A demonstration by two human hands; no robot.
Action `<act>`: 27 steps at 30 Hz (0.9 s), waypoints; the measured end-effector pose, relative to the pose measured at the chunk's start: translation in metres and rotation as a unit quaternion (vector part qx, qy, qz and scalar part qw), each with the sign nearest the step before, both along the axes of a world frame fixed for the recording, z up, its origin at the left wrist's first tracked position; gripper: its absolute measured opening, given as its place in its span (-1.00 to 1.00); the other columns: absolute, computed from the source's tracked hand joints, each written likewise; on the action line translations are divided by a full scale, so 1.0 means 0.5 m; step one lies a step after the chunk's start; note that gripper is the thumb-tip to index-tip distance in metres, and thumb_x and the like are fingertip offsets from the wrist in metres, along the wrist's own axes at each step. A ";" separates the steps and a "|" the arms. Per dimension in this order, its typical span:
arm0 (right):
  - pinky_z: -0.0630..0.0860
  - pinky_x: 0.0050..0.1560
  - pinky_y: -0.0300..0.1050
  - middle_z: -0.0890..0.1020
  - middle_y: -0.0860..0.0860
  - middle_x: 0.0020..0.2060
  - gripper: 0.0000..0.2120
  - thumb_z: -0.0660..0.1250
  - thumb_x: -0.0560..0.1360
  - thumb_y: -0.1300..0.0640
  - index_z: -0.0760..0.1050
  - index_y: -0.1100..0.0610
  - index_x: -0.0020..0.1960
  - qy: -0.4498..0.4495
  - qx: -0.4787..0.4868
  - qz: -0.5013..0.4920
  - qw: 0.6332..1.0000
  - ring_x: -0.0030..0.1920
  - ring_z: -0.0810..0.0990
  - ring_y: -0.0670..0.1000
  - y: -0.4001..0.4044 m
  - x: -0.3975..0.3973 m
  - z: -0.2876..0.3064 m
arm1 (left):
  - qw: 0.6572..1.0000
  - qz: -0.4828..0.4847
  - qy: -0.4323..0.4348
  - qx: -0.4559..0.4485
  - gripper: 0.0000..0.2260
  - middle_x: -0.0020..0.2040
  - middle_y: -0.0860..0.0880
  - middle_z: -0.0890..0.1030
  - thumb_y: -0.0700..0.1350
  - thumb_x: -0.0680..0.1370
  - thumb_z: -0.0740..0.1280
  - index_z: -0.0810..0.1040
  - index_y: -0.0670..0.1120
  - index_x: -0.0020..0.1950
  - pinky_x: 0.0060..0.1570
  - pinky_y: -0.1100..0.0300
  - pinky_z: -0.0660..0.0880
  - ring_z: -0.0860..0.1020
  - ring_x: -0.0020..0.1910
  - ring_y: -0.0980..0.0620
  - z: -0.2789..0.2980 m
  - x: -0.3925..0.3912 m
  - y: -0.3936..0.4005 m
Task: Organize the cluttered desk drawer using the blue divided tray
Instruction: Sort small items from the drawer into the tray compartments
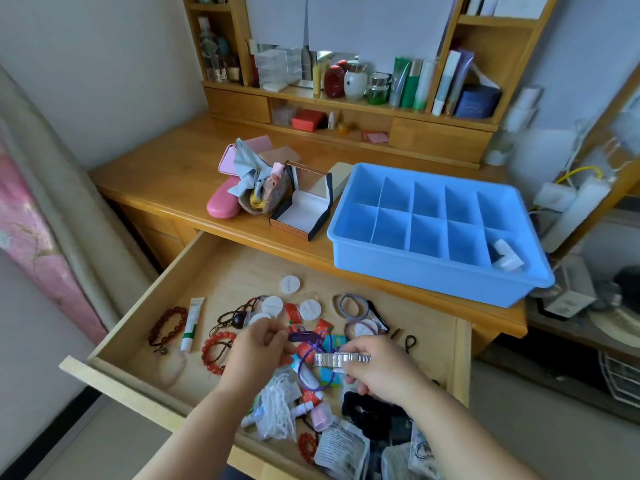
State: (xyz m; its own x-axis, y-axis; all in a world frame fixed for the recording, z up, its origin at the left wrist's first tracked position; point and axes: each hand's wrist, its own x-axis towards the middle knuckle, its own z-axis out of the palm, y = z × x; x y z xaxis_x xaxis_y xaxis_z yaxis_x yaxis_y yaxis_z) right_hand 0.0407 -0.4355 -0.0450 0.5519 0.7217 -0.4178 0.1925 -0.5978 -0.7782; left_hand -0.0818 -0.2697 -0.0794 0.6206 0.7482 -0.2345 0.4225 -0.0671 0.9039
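two hands, one tangle, an almost empty tray

both hands hung over the middle of the open drawer (145, 306), working on the same knot of things. the left hand (258, 344) was closed in a pinch on a small purple clip (304, 337), lifted just clear of the clutter. the right hand (375, 368) was closed around a silver metal watch band (341, 360), held roughly level. a purple cord (311, 372) looped down between the two, and it looked as if it ran from the clip around or behind the band, though the exact path could not be made out. the hands were probably held apart like that to tease the cord free of the band before either piece went anywhere.

the blue divided tray (433, 275) stood on the desktop (156, 174) beyond the drawer, toward the right, its near edge at the lip of the desk, within easy reach. nearly every compartment was bare; only the near right corner cell held a small white object (507, 256). so the sorting seemed barely begun.

the drawer was crowded: white round lids (290, 284), red bead bracelets (216, 351), a white and green tube (192, 322) on the left, hair ties (351, 306) toward the back right, packets and a white cord bundle (277, 407) at the front. an open gift box (301, 209) and a pink case (225, 199) lay on the desktop left of the tray.
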 end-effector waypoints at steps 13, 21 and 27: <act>0.37 0.07 0.04 0.65 0.07 -0.21 -0.81 0.22 0.52 0.08 0.42 -0.07 0.12 -0.509 -0.078 -0.314 0.798 -0.15 0.58 0.17 -0.170 0.303 0.178 | 0.988 -0.041 0.100 0.112 -0.75 -0.40 -0.04 0.59 -0.33 0.53 0.22 0.47 0.01 -0.22 -0.42 0.30 0.43 0.54 -0.45 0.17 -0.099 -0.037 -0.012; -0.01 0.41 0.25 0.55 -0.02 -0.10 -0.56 -0.10 0.58 -0.16 0.53 -0.08 -0.10 -0.454 -0.250 -0.123 0.846 0.32 0.33 0.03 -0.145 0.360 0.153 | 0.986 -0.045 0.098 0.125 -0.73 -0.41 -0.03 0.60 -0.35 0.50 0.24 0.49 0.02 -0.22 -0.39 0.24 0.46 0.55 -0.43 0.16 -0.100 -0.043 -0.007; -0.20 0.43 0.20 0.38 -0.12 0.41 -0.21 -0.43 0.47 -0.35 0.36 -0.10 0.39 -0.538 -0.200 -0.045 0.818 0.49 0.11 -0.04 -0.199 0.325 0.107 | 0.986 -0.055 0.103 0.121 -0.74 -0.38 -0.03 0.62 -0.33 0.51 0.24 0.50 0.04 -0.20 -0.38 0.24 0.49 0.57 -0.42 0.13 -0.111 -0.042 -0.002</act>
